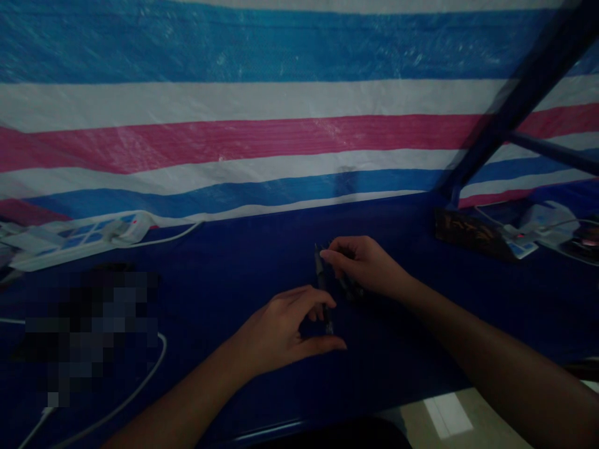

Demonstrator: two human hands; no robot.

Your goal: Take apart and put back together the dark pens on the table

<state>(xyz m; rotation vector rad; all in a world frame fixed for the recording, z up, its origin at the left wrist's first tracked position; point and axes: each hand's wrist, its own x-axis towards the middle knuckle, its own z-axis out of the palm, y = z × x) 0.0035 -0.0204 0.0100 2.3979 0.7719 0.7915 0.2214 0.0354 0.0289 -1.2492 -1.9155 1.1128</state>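
A slim dark pen (pixel 320 267) with a pale grey section near its tip lies on the blue table (pixel 234 262), pointing away from me. My left hand (pixel 294 327) is beside the pen's lower end, thumb and index finger apart, the other fingers curled near it. My right hand (pixel 362 265) is just right of the pen's tip, with thumb and index finger pinched together; what they hold, if anything, is too small to tell. More dark slender items (pixel 349 287) lie under and beside my right hand, partly hidden by it.
At the left are a white power strip (pixel 84 237), a white cable (pixel 156 362) and a blurred-out dark object (pixel 93 318). A dark patterned box (pixel 472 234) and another plug strip (pixel 526 248) sit at the right. Striped sheeting (pixel 234 143) and a blue metal bar (pixel 519 93) stand behind.
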